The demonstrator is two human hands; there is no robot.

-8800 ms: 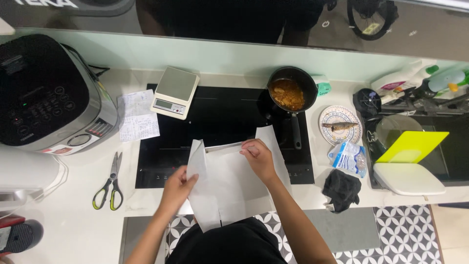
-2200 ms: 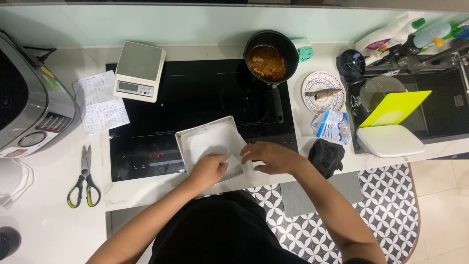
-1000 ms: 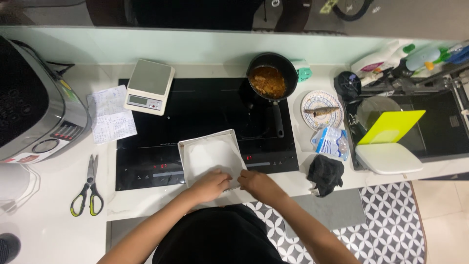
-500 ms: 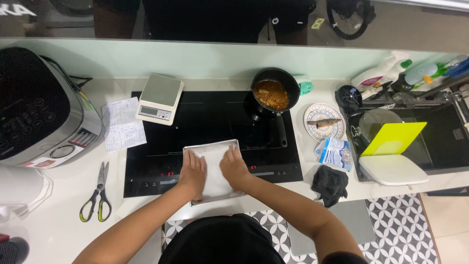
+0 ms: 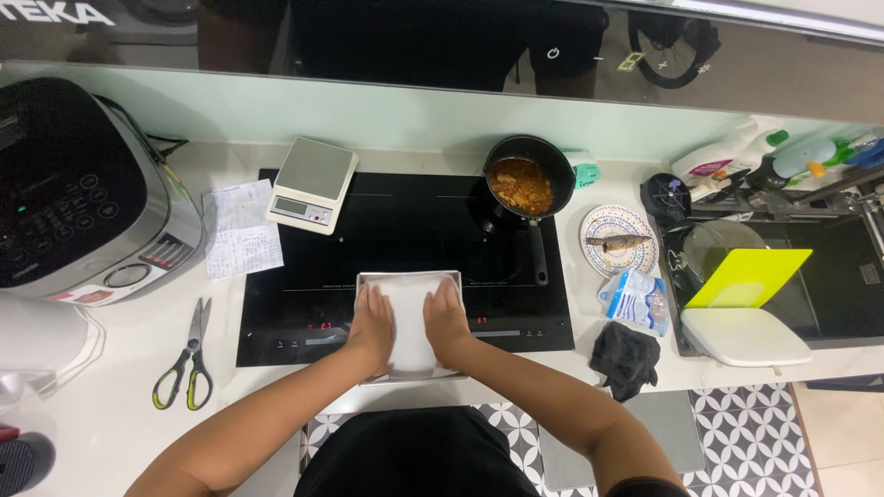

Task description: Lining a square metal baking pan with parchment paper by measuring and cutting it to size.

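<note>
A square white baking pan lined with white paper (image 5: 408,314) sits on the front edge of the black induction hob (image 5: 405,221). My left hand (image 5: 372,325) lies flat inside the pan on its left side, pressing the paper down. My right hand (image 5: 446,320) lies flat on the right side of the same paper, fingers pointing away from me. Both palms rest on the paper; neither grips anything.
A small black saucepan (image 5: 521,184) with orange stew stands at the hob's back right, a kitchen scale (image 5: 311,184) at back left. Scissors (image 5: 188,354), a paper note (image 5: 240,227) and a rice cooker (image 5: 78,193) lie left. A plate with fish (image 5: 620,241), dark cloth (image 5: 625,359) and sink (image 5: 829,276) are right.
The loose sheet of paper has been folded and pressed into the pan. Both hands moved from the pan's near edge to lie flat inside it.
</note>
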